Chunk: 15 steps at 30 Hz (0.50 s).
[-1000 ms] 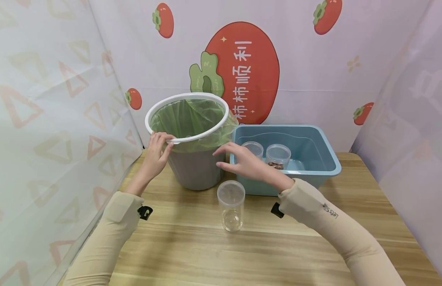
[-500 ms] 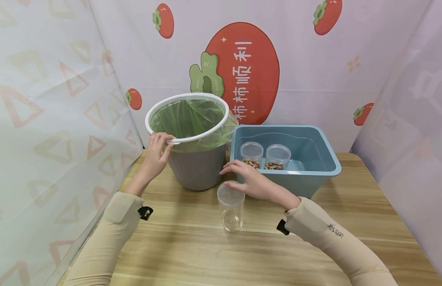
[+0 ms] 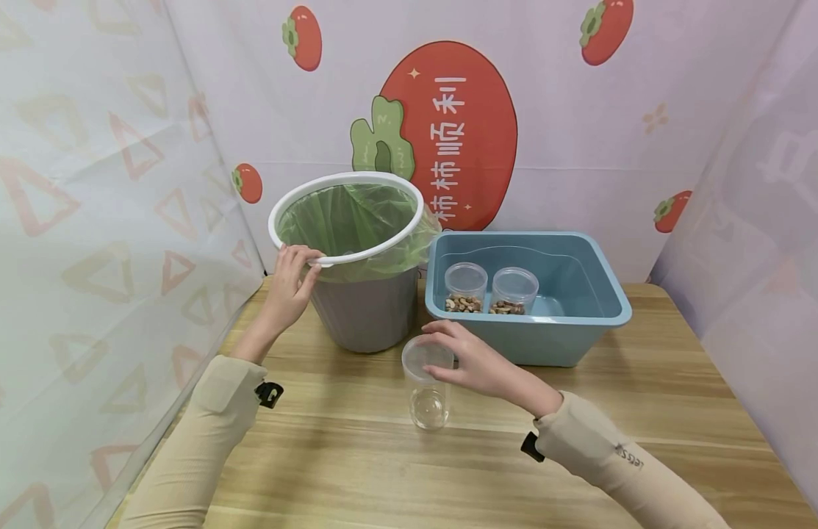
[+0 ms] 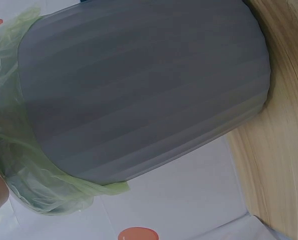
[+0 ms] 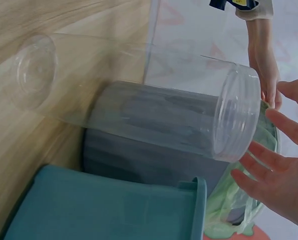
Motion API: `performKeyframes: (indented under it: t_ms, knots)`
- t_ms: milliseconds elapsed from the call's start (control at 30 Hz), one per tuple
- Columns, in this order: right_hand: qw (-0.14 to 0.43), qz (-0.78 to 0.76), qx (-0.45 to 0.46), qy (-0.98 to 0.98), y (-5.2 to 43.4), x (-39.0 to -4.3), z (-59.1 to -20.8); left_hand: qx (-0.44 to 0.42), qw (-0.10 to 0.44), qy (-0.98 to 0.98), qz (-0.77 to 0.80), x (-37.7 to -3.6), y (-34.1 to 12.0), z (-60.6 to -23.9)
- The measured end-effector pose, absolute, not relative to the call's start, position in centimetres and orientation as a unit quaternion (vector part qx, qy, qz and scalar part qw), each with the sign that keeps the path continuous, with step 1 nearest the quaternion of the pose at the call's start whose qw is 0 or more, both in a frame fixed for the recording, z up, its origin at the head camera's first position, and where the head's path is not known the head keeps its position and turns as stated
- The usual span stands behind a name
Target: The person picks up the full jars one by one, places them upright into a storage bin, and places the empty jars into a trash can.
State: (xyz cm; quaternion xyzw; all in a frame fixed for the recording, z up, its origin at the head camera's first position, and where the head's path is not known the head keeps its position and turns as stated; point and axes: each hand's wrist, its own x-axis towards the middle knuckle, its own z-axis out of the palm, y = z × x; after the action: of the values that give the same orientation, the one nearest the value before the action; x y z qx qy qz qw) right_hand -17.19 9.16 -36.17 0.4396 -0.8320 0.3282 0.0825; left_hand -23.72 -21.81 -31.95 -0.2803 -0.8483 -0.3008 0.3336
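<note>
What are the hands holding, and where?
The left hand grips the bin's white rim ring. The right hand holds nothing; its fingers spread by the empty clear jar's top.

Left hand (image 3: 286, 286) grips the bin rim (image 3: 345, 178); right hand (image 3: 471, 360) touches the clear jar (image 3: 427, 382).

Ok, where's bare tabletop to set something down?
Bare table lies in front of the clear jar, between the sleeves, and right of the blue bin. Crowded: the jar, grey bucket and bin sit close.

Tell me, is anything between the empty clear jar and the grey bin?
No. In the head view only bare wooden table separates the empty clear jar from the grey bin.
</note>
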Motion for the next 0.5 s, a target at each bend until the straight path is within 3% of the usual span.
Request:
performKeyframes:
  t_ms: [500]
  knots:
    - [0.054, 0.338, 0.410, -0.846, 9.6, -16.7, -38.1, -0.276, 0.332, -0.850, -0.303, -23.7, -21.8, -32.0]
